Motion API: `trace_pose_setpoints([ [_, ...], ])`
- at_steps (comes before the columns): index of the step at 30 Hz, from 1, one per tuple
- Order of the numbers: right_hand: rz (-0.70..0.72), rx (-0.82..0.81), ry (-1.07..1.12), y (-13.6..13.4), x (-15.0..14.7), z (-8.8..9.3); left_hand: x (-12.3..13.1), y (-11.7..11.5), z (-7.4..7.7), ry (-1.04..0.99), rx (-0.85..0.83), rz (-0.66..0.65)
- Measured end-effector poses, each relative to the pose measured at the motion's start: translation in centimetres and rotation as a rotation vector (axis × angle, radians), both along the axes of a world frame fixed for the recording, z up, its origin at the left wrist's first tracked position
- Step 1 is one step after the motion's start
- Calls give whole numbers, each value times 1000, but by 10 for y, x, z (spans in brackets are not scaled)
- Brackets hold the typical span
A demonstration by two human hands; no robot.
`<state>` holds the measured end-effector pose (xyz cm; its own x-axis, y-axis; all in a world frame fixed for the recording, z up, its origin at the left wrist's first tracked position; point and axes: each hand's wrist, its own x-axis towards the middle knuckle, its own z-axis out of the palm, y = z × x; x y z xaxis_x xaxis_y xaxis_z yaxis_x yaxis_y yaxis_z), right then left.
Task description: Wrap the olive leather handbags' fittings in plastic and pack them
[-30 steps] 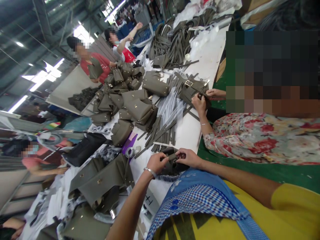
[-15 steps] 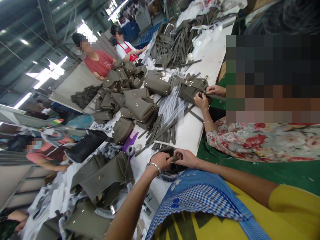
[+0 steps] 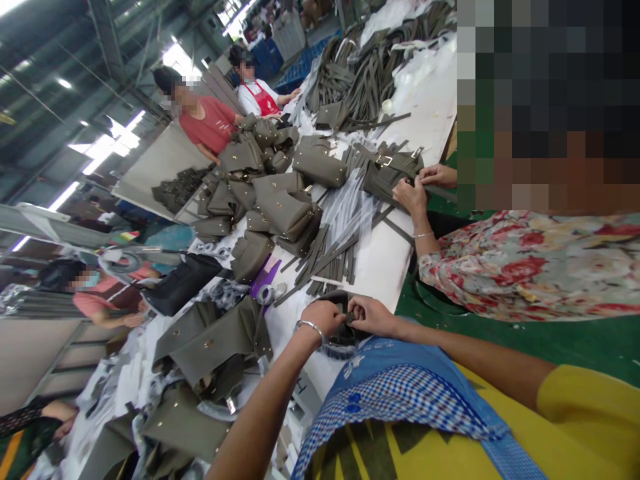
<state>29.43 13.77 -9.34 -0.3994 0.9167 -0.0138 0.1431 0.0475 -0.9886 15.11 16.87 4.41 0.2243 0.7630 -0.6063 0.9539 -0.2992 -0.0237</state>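
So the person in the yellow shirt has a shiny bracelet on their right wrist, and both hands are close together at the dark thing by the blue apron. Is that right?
Not quite: the head view shows the shiny bracelet on the left wrist. Both hands are close together at the dark thing by the blue apron.

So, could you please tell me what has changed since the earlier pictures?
The left hand has rolled inward and moved closer to the right hand. Farther off, the co-worker in the red apron has lowered an outstretched arm; the one in the red shirt no longer holds a handbag up. The right hand still pinches a small olive strip, and the floral-sleeved neighbour still handles a buckled bag.
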Motion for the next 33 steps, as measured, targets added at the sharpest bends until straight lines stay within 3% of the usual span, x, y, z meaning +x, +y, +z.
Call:
trace_pose_setpoints([
  [6,-7,4,2,-5,1,8,5,-2,-8,15,45,-32],
  [15,-68,-5,-37,-4,-3,3,-9,-4,-22,-11,97,-26],
  [21,-89,25,-72,-9,-3,0,-11,-17,-25,-6,143,13],
  [33,60,273,-88,-9,0,-15,-21,-30,-27,-40,153,40],
])
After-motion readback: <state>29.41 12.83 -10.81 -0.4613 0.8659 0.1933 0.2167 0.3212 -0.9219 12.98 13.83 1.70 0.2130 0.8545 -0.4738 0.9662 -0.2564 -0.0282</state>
